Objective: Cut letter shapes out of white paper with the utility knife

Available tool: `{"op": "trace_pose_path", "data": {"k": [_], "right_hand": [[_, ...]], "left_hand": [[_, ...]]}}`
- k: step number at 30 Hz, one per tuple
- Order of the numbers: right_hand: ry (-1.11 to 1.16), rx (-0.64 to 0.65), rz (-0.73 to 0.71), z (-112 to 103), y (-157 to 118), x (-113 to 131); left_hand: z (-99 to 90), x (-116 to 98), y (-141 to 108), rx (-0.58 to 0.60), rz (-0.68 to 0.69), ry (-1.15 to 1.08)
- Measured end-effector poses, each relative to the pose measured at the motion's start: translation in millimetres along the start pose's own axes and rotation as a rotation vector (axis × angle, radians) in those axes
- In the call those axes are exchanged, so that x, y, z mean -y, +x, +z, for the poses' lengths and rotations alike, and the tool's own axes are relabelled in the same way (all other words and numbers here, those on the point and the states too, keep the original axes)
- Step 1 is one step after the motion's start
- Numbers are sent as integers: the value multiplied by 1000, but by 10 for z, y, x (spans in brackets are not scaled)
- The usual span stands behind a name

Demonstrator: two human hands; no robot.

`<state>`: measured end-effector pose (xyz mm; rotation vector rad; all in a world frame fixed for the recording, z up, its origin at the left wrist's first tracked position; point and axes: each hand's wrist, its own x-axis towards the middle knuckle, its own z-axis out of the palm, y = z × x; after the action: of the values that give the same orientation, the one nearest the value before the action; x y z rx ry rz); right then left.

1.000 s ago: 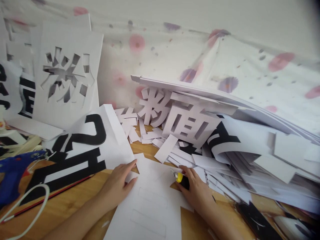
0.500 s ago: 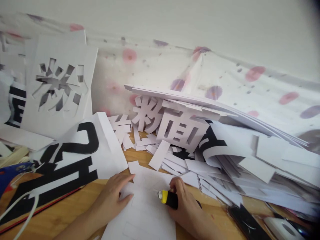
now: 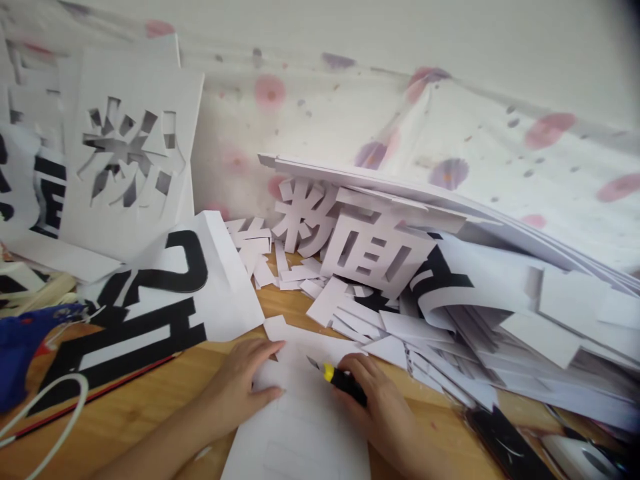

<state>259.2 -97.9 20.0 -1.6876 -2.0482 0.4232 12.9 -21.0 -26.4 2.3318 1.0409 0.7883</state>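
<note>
One pencil-marked white sheet [image 3: 305,420], near centre on wooden table [image 3: 130,407]. Left hand [image 3: 240,383] open, thumb and fingertips on sheet; right hand [image 3: 383,407] grips black-and-yellow utility knife [image 3: 345,383], blade [image 3: 313,363] over sheet. Beyond, white scraps [image 3: 326,300], then cut-out characters [image 3: 337,250]; farthest, flower-print sheeting [image 3: 310,127].

Both hands [image 3: 240,385], L & R, bare; forearms [image 3: 173,427] bare too.

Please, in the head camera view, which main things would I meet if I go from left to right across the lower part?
Blue glue gun, by its look → left hand → yellow-and-black craft knife → right hand → long black object → white rounded object
</note>
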Motion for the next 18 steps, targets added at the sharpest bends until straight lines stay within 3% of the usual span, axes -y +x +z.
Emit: {"op": "trace_pose_path", "data": {"k": [7, 12, 18], "right_hand": [[-31, -72, 42, -48, 25, -36], [-51, -108, 127, -72, 20, -125], [-89, -61, 187, -104, 34, -158]], "left_hand": [[-51, -15, 18, -10, -4, 67], [-72, 2, 29, -132, 15, 102], [-99, 62, 62, -217, -31, 139]]}}
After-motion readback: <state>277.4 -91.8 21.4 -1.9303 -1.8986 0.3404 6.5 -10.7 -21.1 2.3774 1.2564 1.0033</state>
